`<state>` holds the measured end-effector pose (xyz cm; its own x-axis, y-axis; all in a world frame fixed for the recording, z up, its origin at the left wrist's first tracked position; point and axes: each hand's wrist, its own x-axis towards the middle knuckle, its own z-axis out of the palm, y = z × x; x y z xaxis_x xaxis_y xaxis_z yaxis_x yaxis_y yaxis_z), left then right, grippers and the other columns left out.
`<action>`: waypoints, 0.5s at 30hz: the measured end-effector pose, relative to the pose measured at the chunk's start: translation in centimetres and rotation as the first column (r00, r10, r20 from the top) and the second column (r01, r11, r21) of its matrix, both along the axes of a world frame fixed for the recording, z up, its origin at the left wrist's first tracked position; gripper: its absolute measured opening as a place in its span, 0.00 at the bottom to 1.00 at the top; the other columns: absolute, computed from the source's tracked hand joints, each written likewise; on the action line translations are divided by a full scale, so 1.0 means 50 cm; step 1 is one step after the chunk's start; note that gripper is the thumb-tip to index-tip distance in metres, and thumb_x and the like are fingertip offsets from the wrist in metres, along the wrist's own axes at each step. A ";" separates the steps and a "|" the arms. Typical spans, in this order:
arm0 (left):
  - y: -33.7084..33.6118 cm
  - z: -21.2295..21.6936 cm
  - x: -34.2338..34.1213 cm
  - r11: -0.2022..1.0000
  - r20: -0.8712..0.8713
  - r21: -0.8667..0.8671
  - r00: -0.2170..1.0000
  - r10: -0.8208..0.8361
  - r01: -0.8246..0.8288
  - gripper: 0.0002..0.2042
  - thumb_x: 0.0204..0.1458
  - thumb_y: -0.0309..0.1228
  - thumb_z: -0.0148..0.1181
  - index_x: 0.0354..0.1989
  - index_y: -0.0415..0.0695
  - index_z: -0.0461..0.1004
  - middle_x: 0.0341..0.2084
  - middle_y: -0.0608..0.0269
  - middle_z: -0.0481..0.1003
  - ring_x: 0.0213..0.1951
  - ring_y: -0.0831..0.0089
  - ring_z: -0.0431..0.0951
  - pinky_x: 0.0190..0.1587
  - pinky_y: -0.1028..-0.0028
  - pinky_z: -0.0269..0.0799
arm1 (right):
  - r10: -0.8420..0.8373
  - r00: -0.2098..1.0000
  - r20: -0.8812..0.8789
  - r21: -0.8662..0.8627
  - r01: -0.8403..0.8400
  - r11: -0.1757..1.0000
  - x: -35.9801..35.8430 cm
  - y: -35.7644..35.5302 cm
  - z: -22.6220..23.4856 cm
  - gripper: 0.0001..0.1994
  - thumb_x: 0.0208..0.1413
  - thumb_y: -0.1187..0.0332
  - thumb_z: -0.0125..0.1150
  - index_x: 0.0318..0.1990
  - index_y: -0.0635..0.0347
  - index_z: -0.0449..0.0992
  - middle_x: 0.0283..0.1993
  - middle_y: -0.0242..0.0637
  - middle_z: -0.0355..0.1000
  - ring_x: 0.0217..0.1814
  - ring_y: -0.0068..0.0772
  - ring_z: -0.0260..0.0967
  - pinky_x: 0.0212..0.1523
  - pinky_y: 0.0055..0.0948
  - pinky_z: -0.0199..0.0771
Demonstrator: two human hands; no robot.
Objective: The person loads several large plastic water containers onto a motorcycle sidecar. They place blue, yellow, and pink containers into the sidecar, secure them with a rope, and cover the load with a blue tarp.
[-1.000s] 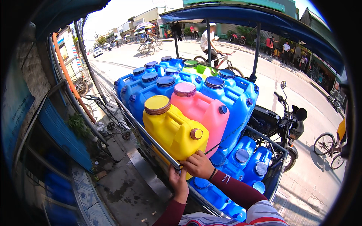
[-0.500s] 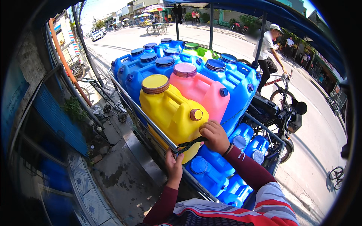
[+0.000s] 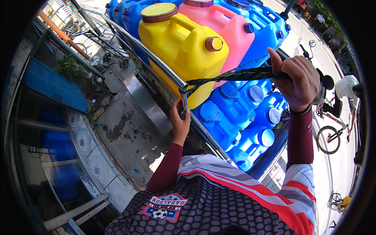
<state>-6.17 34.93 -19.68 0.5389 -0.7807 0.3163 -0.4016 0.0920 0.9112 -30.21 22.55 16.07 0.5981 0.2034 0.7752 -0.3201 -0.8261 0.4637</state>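
Green-black braided strap [image 3: 235, 74] runs taut from the metal rail [image 3: 164, 72] of the cart rightward to the right hand [image 3: 297, 80]. Strap crosses in front of the yellow jug [image 3: 180, 51], touching its lower front face, and loops around the rail near its bend. Right hand fisted tight around the strap's free end, thumb up, arm raised, dark band at the wrist. Left hand [image 3: 179, 119] low at the rail just below the loop, fingers curled on the rail and strap there; exact grip partly hidden. Hands well apart, one at each end of the strap run.

Yellow jug upright at the near corner of the cart, brown screw caps on top and on the spout. Pink jug [image 3: 223, 27] just beside it, touching, upright. Blue jugs [image 3: 262, 23] behind and to the right, packed tight. More blue jugs lying on their sides [image 3: 239, 117] under the strap, round caps facing the camera, stacked in the cart's lower part.

Maroon sleeves, striped and dotted jersey at the lower edge. Wet concrete pavement [image 3: 129, 129] left of the cart, tiled step [image 3: 90, 145] and blue shutter [image 3: 51, 84] further left. Bicycle [image 3: 331, 137] on the street at right, another person partly visible beside it.
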 end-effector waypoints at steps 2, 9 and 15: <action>0.004 0.000 0.030 0.999 0.154 0.018 0.987 -0.045 0.042 0.28 0.56 0.26 0.65 0.66 0.40 0.65 0.56 0.46 0.72 0.59 0.49 0.72 0.63 0.56 0.65 | 0.053 0.979 0.195 0.639 -0.168 0.751 -0.020 -0.013 -0.025 0.16 0.53 0.79 0.74 0.37 0.57 0.68 0.20 0.27 0.67 0.18 0.20 0.64 0.26 0.22 0.67; 0.021 0.188 0.149 0.987 0.325 -0.129 0.937 0.130 -0.092 0.08 0.54 0.19 0.65 0.43 0.38 0.80 0.34 0.57 0.78 0.32 0.62 0.78 0.37 0.66 0.74 | -0.012 0.896 -0.445 0.852 0.427 0.301 -0.188 0.049 0.094 0.12 0.48 0.86 0.66 0.35 0.60 0.72 0.27 0.31 0.72 0.25 0.16 0.70 0.33 0.19 0.71; 0.057 0.217 -0.020 0.876 -0.165 -0.009 0.863 -0.478 0.483 0.06 0.63 0.24 0.59 0.45 0.34 0.76 0.35 0.60 0.80 0.39 0.76 0.80 0.44 0.76 0.76 | -0.580 0.643 -0.501 0.232 0.745 0.626 -0.349 0.120 0.220 0.08 0.55 0.76 0.71 0.36 0.62 0.75 0.28 0.35 0.73 0.26 0.25 0.69 0.32 0.26 0.68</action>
<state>-7.18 37.78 -8.83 0.1348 -0.9636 0.2307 -0.1667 0.2074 0.9639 -47.64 28.53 27.09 0.6747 -0.6241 0.3942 -0.7381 -0.5734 0.3555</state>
